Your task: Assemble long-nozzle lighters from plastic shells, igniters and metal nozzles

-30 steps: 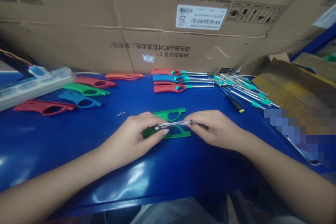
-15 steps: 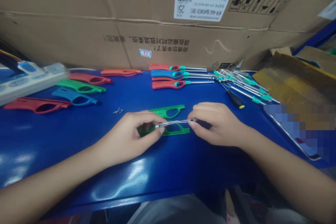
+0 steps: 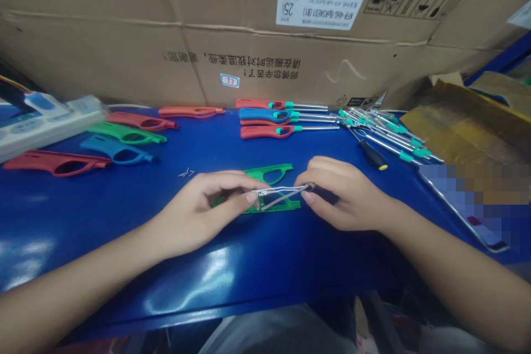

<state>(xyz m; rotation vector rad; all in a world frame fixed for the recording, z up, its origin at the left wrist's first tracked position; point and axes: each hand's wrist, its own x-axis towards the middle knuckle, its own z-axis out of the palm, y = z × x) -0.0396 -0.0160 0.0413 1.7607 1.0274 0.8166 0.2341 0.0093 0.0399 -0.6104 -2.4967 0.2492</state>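
My left hand [image 3: 215, 199] is closed, thumb and forefinger pinching one end of a pair of thin white wires [image 3: 282, 190]. The wires run across to my right hand [image 3: 338, 193], whose closed fingers grip a small dark cylindrical part [image 3: 310, 187]. From that part a thin grey strip [image 3: 279, 201] slants down to the left, its end apart from my left fingers. My fingers cover much of these pieces. Below them, two green lighter shell halves [image 3: 286, 204] lie on the table, partly behind my left hand.
Assembled lighters [image 3: 265, 131] lie at the back. Coloured lighter shells [image 3: 118, 149] and a power strip [image 3: 50, 127] are at the left, small pins [image 3: 186, 172] nearer. Metal lighter tubes [image 3: 390, 135], a screwdriver [image 3: 372, 155] and cardboard [image 3: 477, 121] occupy the right. A large carton [image 3: 136, 66] stands behind.
The strip has separated from the wires at its left end and now points down. My right fingers have shifted slightly, showing more of the dark part. Both hands stay above the green shells.
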